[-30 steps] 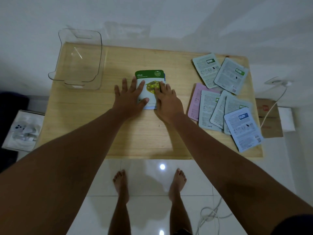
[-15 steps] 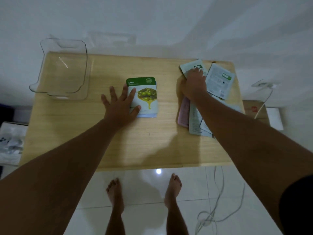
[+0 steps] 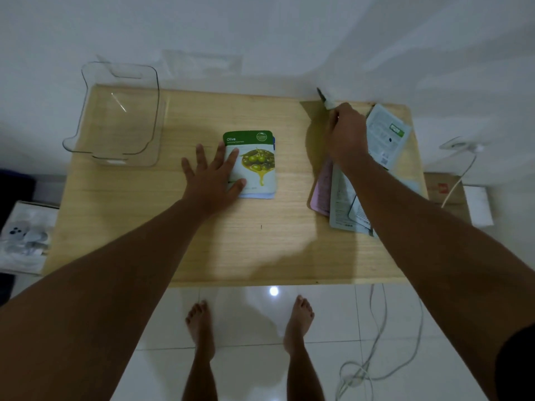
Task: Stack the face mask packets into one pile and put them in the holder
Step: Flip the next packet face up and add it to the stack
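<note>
A small pile of packets topped by a green-and-white olive packet [image 3: 256, 163] lies mid-table. My left hand [image 3: 212, 175] rests flat on its left part, fingers spread. At the back right my right hand [image 3: 346, 134] is closed on a pale packet [image 3: 327, 99], lifted on edge off the table. Several more packets lie under and beside that arm: a pale one with a green label [image 3: 386, 134], a pink one [image 3: 322, 186] and grey-white ones [image 3: 341, 206]. The clear plastic holder [image 3: 115, 117] stands empty at the back left corner.
The wooden table [image 3: 231, 250] stands against a white wall. A cardboard box [image 3: 447, 192] and a white cable [image 3: 460, 175] sit to the right, a bag [image 3: 26, 235] on the floor to the left. My bare feet and loose cables are on the tiled floor below.
My right hand left the olive pile, reached to the back right packets and has now raised one on edge. The left hand has stayed on the pile.
</note>
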The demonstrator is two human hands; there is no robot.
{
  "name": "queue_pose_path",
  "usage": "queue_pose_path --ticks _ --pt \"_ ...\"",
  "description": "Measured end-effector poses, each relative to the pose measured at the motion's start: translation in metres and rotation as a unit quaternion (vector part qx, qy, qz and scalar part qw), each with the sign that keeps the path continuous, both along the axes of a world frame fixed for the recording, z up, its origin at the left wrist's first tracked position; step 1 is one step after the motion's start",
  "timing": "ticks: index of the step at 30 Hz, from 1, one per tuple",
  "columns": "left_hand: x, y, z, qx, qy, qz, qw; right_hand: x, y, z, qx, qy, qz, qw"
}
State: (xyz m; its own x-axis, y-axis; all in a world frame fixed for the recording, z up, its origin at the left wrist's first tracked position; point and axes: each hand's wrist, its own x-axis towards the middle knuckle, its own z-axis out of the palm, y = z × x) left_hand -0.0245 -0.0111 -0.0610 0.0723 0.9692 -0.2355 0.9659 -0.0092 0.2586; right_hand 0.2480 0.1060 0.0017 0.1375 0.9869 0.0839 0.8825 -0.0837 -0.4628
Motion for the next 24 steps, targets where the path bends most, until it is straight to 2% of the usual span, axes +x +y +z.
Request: queue_pose_path --ticks 5,7,11,14,17,20,24 --pt "-0.002 -0.001 0.003 -0.006 -0.03 0.011 0.999 -0.031 -0.017 0.033 0.125 0.146 -0.023 0.981" --pt "-0.004 -0.003 0.003 0.001 -0.071 0.029 0.997 -0.044 -0.025 0.035 0.116 0.209 -0.043 0.97" --pt "-0.007 -0.004 0.004 0.002 -0.131 0.06 0.99 -0.07 -0.046 0.013 0.02 0.3 -0.069 0.951" --pt "-0.01 -0.003 0.003 0.001 -0.136 0.059 0.989 -0.085 -0.067 -0.008 -0.028 0.286 -0.064 0.956" --pt "-0.01 -0.003 0.001 0.011 -0.111 0.042 0.993 -0.096 -0.083 -0.019 -0.02 0.25 -0.038 0.967" --pt "-0.01 -0.002 -0.002 0.004 -0.064 0.014 0.998 -0.103 -0.095 -0.023 -0.002 0.221 0.053 0.974" --pt "-0.01 -0.002 -0.005 0.013 -0.037 0.006 0.999 -0.103 -0.097 -0.035 -0.056 0.119 0.162 0.978"
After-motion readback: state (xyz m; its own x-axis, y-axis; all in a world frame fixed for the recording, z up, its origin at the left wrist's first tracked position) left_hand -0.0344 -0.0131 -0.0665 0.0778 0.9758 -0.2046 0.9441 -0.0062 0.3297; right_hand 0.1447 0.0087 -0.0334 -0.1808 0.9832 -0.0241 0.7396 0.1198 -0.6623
